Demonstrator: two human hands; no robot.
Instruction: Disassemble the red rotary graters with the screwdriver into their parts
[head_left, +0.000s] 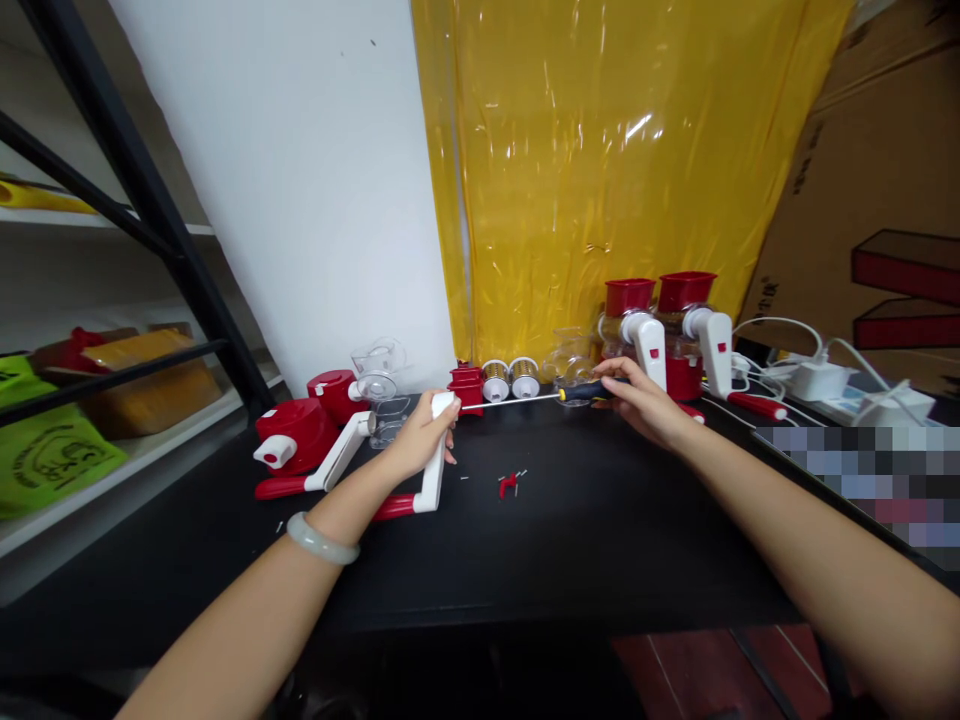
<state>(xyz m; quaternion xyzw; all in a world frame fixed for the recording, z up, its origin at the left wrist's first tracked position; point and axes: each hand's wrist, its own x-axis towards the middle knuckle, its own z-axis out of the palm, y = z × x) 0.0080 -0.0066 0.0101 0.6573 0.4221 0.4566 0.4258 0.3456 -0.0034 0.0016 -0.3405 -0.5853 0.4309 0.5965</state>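
My left hand [421,434] is closed around the upper end of a white crank handle [430,480] with a red grip [394,508]. In my right hand [646,402] is a screwdriver [581,391] with a dark blue and yellow handle. Its long metal shaft points left, and the tip meets the crank's upper end by my left fingers; the exact contact is hidden. Below the shaft, small red pieces [509,485] and several small screws [523,472] lie on the black table [585,540]. Another white crank handle [341,452] with a red grip lies left of my left hand.
Red housings [296,435] and clear plastic parts [377,370] stand at the left. Two grater drums [510,380] sit at the back beside a red part [466,388]. Assembled red-and-white drum graters [686,330] and white chargers with cables [819,378] are at the right.
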